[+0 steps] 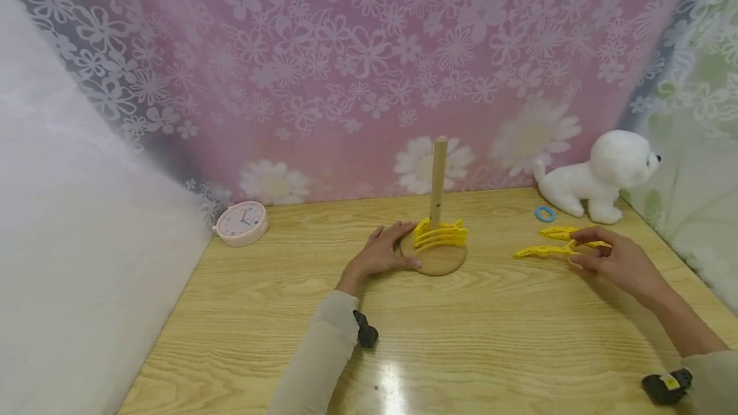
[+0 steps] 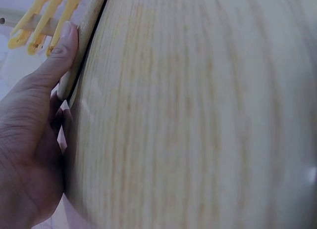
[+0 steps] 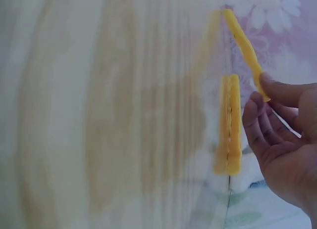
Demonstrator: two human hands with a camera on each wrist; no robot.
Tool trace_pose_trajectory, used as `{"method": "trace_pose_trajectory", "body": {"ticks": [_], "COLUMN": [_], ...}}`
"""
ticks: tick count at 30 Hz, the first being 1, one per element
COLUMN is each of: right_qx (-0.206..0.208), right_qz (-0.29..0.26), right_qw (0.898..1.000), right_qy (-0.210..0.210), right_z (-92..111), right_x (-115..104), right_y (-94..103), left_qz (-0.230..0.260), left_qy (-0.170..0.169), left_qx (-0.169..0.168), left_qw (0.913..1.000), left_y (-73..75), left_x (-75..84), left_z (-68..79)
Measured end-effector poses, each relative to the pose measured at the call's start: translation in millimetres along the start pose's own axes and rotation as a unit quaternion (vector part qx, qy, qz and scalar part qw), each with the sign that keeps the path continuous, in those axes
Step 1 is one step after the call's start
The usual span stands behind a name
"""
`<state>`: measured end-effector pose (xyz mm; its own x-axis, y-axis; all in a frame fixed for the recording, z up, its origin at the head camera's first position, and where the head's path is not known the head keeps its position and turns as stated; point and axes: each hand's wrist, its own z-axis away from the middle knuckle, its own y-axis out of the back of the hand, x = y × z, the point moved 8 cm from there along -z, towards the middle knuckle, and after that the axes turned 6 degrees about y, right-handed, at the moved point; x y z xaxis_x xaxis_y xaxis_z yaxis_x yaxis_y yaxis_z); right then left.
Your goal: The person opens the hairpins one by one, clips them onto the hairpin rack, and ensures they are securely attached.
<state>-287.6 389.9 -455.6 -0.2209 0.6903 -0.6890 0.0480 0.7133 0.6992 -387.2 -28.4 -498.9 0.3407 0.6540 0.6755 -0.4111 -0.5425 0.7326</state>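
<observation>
A wooden stand has a round base [image 1: 441,266] and an upright post [image 1: 439,178]. Several thin yellow plastic pieces [image 1: 441,235], wavy and open in outline, are stacked about the post's lower part. My left hand [image 1: 380,250] holds the base at its left side; in the left wrist view the thumb [image 2: 62,53] lies over its upper face, while the other fingers are mostly hidden. Between thumb and fingers, my right hand [image 1: 619,264] pinches one end of another yellow plastic piece [image 3: 242,43], its far end slanting down to the table. A further yellow piece [image 3: 234,125] lies on the table behind it.
At the back right sits a white plush dog [image 1: 599,175], with a blue ring [image 1: 544,213] in front of it. A pink clock [image 1: 242,223] stands at the back left of the wooden table [image 1: 461,344]. Flowered curtains [image 1: 357,82] close off the rear.
</observation>
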Motion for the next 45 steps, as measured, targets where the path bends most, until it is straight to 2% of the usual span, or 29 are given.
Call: {"method": "trace_pose_trajectory", "body": {"ticks": [5, 14, 19, 23, 30, 39, 45], "right_qx": [0.018, 0.056, 0.080, 0.098, 0.121, 0.142, 0.152], "right_qz": [-0.057, -0.086, -0.121, -0.118, -0.069, -0.050, -0.055], "right_qw": [0.998, 0.993, 0.985, 0.983, 0.986, 0.983, 0.983], "right_qy": [0.010, 0.058, 0.091, 0.099, 0.092, 0.102, 0.087], "right_z": [-2, -14, -26, -35, -49, -65, -74], "right_x": [-11, -37, -49, -59, -81, -107, -113], "right_y": [-0.6, -6.8, -14.5, -20.4, -32.0, -49.2, -63.2], "left_qz": [0.007, 0.016, 0.015, 0.016, 0.016, 0.022, 0.016], "left_qy": [-0.007, -0.010, -0.009, -0.007, -0.006, -0.005, -0.003], "left_qx": [-0.003, -0.002, -0.004, -0.004, -0.007, -0.006, -0.005], "left_qw": [0.9999, 0.9998, 0.9998, 0.9998, 0.9998, 0.9997, 0.9999], "left_y": [-1.4, 0.7, 0.5, -0.1, -1.5, -0.8, 0.3], "left_x": [0.7, 4.0, 3.5, 3.2, 2.5, 2.5, 2.1], "left_z": [2.0, 3.7, 3.2, 3.3, 3.5, 3.0, 2.1]}}
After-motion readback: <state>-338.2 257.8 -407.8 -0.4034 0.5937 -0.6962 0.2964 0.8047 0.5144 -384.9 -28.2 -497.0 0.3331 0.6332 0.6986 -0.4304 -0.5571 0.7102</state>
